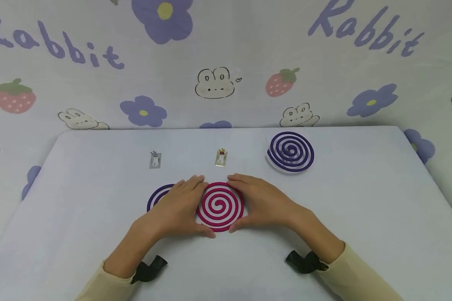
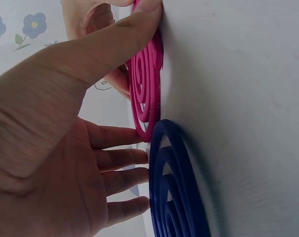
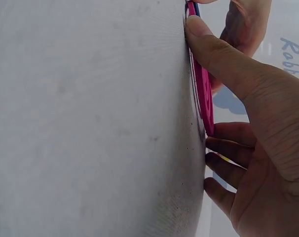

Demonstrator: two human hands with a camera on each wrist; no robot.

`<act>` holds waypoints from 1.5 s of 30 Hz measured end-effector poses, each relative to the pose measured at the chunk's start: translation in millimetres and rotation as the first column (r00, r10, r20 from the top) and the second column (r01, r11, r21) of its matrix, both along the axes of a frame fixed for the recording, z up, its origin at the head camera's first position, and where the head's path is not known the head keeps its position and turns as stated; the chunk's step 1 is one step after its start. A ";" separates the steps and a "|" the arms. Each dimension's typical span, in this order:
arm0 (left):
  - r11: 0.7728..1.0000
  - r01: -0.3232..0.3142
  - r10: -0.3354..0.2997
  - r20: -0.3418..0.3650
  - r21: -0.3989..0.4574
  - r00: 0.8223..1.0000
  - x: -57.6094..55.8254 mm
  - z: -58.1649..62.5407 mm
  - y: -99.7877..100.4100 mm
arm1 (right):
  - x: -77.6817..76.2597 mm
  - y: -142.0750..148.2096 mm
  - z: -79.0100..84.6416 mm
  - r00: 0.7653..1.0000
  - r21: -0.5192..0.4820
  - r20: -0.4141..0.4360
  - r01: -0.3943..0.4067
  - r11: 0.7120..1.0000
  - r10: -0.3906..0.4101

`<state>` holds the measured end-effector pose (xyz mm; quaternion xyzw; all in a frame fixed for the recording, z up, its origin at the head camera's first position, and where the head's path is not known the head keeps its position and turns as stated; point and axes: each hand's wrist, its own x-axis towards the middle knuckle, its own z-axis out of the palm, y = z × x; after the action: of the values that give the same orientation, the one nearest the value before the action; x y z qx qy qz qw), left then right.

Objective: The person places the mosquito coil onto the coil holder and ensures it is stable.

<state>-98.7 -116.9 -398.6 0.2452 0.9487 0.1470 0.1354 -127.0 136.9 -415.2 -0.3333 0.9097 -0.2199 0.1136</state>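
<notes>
A pink mosquito coil (image 1: pixel 219 204) lies flat near the middle of the table, between both hands. My left hand (image 1: pixel 177 207) holds its left side, thumb at the near edge and forefinger at the far edge. On the opposite side my right hand (image 1: pixel 265 202) grips it the same way. A dark blue mosquito coil (image 1: pixel 149 202) lies partly hidden under the left hand; in the left wrist view this blue coil (image 2: pixel 175 173) sits against the pink coil's edge, near the other fingertips. The right wrist view shows the pink coil (image 3: pixel 205 94) edge-on.
Another dark blue coil (image 1: pixel 291 151) stands at the back right, seemingly raised off the table (image 1: pixel 361 188). Two small metal pieces, one silver (image 1: pixel 155 166) and one gold with a red part (image 1: pixel 221 152), lie beyond the hands. A printed cloth (image 1: pixel 248 50) hangs behind.
</notes>
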 end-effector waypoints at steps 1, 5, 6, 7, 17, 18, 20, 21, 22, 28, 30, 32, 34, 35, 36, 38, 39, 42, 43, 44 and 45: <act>1.000 0.005 -0.005 -0.002 0.002 1.000 -0.3 0.1 0.3 | 0.0 0.7 0.4 1.000 -0.004 -0.002 0.003 1.000 -0.003; 1.000 0.006 -0.006 0.002 0.002 1.000 -0.3 0.3 -0.5 | -0.3 2.2 0.1 1.000 -0.029 -0.009 0.001 1.000 -0.001; 1.000 0.006 -0.006 0.002 0.001 1.000 -0.2 0.2 -1.0 | -0.4 2.3 -0.1 1.000 -0.032 -0.008 0.003 0.999 -0.003; 1.000 0.006 -0.006 0.002 0.001 1.000 -0.1 0.0 -1.7 | -0.5 2.2 -0.3 1.000 -0.036 -0.007 0.004 0.999 -0.004; 0.999 0.015 -0.014 -0.013 0.049 1.000 -2.3 -1.0 -5.4 | -1.6 2.1 -0.5 0.999 -0.083 0.048 0.017 0.996 -0.013; 0.998 0.014 -0.014 -0.009 0.058 1.000 -2.6 -0.8 -5.9 | -1.8 2.1 -0.4 0.999 -0.086 0.046 0.015 0.996 -0.011; 0.997 0.012 -0.012 -0.002 0.081 1.000 -3.3 0.0 -6.8 | -2.2 1.7 0.3 0.999 -0.093 0.039 0.011 0.996 -0.007; 0.995 0.010 -0.010 0.002 0.097 1.000 -3.4 0.2 -7.4 | -2.4 1.5 0.7 0.999 -0.097 0.037 0.010 0.995 -0.006; 0.993 0.005 -0.006 0.008 0.115 1.000 -3.5 0.5 -7.8 | -2.7 1.2 1.1 0.999 -0.101 0.033 0.009 0.995 -0.006; 0.983 -0.035 0.030 0.029 0.179 0.999 -1.2 3.7 -9.6 | -3.8 -1.3 4.7 1.000 -0.098 0.022 0.015 0.995 -0.013; 0.982 -0.046 0.042 0.023 0.182 0.999 -0.5 4.2 -9.4 | -4.0 -1.5 6.6 1.000 -0.092 0.020 0.025 0.995 -0.023; 0.982 -0.052 0.050 0.014 0.182 0.999 -0.6 4.4 -8.7 | -4.2 -1.0 8.9 0.999 -0.089 0.017 0.038 0.995 -0.037; 0.981 -0.057 0.056 0.008 0.185 0.998 -1.3 4.7 -7.8 | -4.5 0.0 11.2 0.999 -0.092 0.017 0.050 0.994 -0.049; 0.980 -0.059 0.059 0.006 0.188 0.998 -1.9 5.1 -7.3 | -4.7 0.6 12.3 0.998 -0.097 0.020 0.055 0.994 -0.054; 0.980 -0.061 0.061 0.005 0.190 0.998 -2.4 5.3 -7.0 | -4.9 1.1 13.2 0.998 -0.101 0.022 0.059 0.993 -0.057; 0.979 -0.065 0.065 0.006 0.195 0.998 -3.8 5.8 -6.2 | -5.3 2.1 14.8 0.998 -0.106 0.028 0.065 0.992 -0.062; 0.977 -0.067 0.067 0.010 0.201 0.998 -4.5 6.1 -5.8 | -5.8 2.4 15.3 0.998 -0.108 0.030 0.066 0.992 -0.063; 0.973 -0.076 0.072 0.028 0.219 0.997 -6.8 8.3 -5.4 | -7.9 2.8 16.1 0.997 -0.115 0.034 0.068 0.991 -0.064; 0.971 -0.076 0.071 0.029 0.225 0.997 -7.6 9.3 -5.3 | -9.0 2.7 16.6 0.997 -0.116 0.035 0.066 0.991 -0.062; 0.970 -0.076 0.070 0.031 0.230 0.997 -8.4 10.3 -5.4 | -10.3 2.4 17.2 0.998 -0.115 0.036 0.063 0.991 -0.059; 0.969 -0.074 0.068 0.033 0.236 0.997 -9.3 11.7 -5.2 | -11.6 2.1 17.8 0.998 -0.114 0.037 0.061 0.992 -0.057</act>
<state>-108.0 -122.1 -386.9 0.2235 0.9308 0.2669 0.1114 -138.6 139.0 -397.4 -0.3087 0.9030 -0.2806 0.1032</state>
